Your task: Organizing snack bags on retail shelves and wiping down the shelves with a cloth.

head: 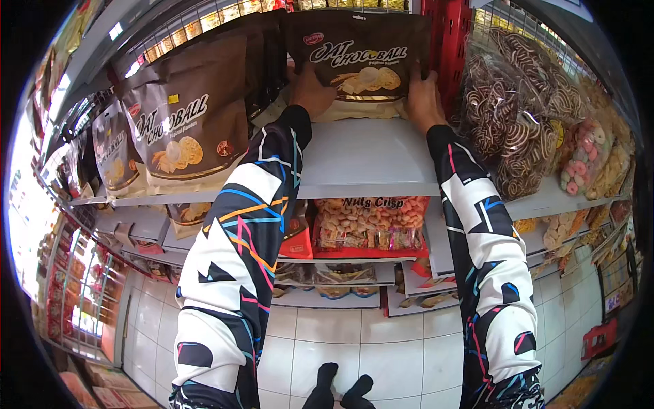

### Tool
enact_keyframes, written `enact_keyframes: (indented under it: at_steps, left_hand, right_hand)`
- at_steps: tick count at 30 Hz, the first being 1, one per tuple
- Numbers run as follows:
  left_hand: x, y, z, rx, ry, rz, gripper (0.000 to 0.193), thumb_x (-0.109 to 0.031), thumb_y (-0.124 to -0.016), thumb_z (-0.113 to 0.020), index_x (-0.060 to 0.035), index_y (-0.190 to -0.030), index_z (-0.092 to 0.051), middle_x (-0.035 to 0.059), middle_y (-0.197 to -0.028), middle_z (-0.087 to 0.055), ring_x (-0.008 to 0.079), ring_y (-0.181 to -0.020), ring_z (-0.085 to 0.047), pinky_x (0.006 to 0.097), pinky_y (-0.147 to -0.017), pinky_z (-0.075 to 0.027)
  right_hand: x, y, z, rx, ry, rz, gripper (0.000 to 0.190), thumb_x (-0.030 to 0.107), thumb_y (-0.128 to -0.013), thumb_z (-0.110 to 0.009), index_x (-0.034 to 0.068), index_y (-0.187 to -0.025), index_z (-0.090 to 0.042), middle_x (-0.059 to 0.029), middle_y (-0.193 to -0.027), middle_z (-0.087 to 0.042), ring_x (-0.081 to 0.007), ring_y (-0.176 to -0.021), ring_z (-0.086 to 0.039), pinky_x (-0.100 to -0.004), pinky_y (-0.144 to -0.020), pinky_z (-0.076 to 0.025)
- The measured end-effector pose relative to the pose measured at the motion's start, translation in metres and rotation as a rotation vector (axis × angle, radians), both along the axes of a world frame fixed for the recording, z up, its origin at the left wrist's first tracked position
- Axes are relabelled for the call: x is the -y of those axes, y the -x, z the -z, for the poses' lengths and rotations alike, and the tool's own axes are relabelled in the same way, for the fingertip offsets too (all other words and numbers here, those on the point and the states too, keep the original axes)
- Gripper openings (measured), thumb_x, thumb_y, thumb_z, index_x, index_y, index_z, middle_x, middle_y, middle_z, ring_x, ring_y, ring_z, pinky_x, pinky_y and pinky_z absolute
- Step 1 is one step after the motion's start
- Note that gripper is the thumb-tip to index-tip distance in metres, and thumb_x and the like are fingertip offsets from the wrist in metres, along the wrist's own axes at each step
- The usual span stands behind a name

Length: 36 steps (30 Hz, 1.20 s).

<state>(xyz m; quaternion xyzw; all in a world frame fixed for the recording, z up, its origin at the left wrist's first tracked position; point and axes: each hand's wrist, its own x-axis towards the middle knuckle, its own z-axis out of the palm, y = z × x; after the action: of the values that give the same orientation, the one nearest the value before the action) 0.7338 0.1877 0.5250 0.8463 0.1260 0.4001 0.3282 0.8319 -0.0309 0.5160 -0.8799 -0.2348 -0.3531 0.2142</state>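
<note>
A brown and cream bag of oat chocoball (365, 56) stands upright toward the back of a white metal shelf (365, 158). My left hand (311, 92) grips its left side edge, and my right hand (424, 102) has hold of the right one. The fingers behind the bag are hidden. Beside my left forearm, a larger-looking bag of the same oat chocoball (189, 128) stands nearer the shelf's front. Dark bags (268, 56) fill the space behind it, next to my left hand.
A red upright post (452, 56) rises right of my right hand. Past it stand clear bags of brown-and-white swirl snacks (500, 112) and pastel rings (582, 158). Below are a Nuts Crisp bag (370, 225) and lower shelves. My feet (340, 383) stand on white floor tiles (327, 353).
</note>
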Motion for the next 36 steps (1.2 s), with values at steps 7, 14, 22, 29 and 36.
enact_keyframes:
  at_steps: [7, 14, 22, 29, 36]
  left_hand:
    - [-0.034, -0.016, 0.023, -0.149, -0.091, 0.035, 0.060, -0.027, -0.072, -0.071, -0.0037, -0.125, -0.055, 0.0341, -0.127, -0.052, 0.0456, -0.135, -0.033, 0.0434, -0.108, -0.037]
    - [0.056, 0.019, 0.014, 0.197, -0.047, 0.271, 0.049, -0.017, -0.077, -0.075, 0.0030, -0.117, -0.055, 0.0233, -0.120, -0.060, 0.0348, -0.114, -0.057, 0.0410, -0.099, -0.043]
    - [0.157, 0.149, 0.121, -0.072, 0.644, 1.209, 0.015, -0.005, -0.090, -0.065, -0.0030, -0.105, -0.059, 0.0033, -0.098, -0.062, 0.0121, -0.087, -0.059, 0.0280, -0.082, -0.048]
    - [0.285, 0.258, 0.261, -1.081, 0.735, 1.823, 0.025, -0.005, -0.090, -0.068, -0.0019, -0.112, -0.058, 0.0075, -0.109, -0.063, 0.0149, -0.097, -0.060, 0.0290, -0.085, -0.052]
    - [0.443, 0.308, 0.168, -0.815, 0.117, 2.681, 0.026, -0.004, -0.089, -0.068, 0.0006, -0.112, -0.057, 0.0065, -0.106, -0.064, 0.0129, -0.096, -0.061, 0.0283, -0.087, -0.049]
  right_hand:
    - [-0.013, 0.014, -0.007, -0.048, -0.056, -0.043, 0.076, -0.007, -0.071, -0.066, 0.001, -0.141, -0.037, -0.0372, -0.130, -0.036, -0.0540, -0.109, -0.054, -0.0492, -0.095, -0.049]
    - [0.030, 0.070, 0.017, 0.261, -0.207, -0.227, 0.067, -0.002, -0.070, -0.067, -0.001, -0.133, -0.043, -0.0295, -0.127, -0.044, -0.0494, -0.116, -0.048, -0.0473, -0.099, -0.043]
    - [0.155, 0.351, 0.114, -0.447, -0.468, -0.017, 0.061, 0.018, -0.087, -0.065, 0.003, -0.141, -0.041, -0.0215, -0.113, -0.058, -0.0361, -0.101, -0.059, -0.0396, -0.092, -0.047]
    - [0.145, 0.629, 0.155, -0.451, -1.000, 1.200, 0.055, 0.013, -0.080, -0.075, 0.003, -0.130, -0.053, -0.0143, -0.113, -0.064, -0.0226, -0.090, -0.066, -0.0336, -0.075, -0.055]
    - [0.089, 0.665, 0.068, 0.176, -0.996, 1.670, 0.051, 0.002, -0.079, -0.071, 0.000, -0.127, -0.055, -0.0143, -0.105, -0.066, -0.0222, -0.086, -0.064, -0.0321, -0.076, -0.052]
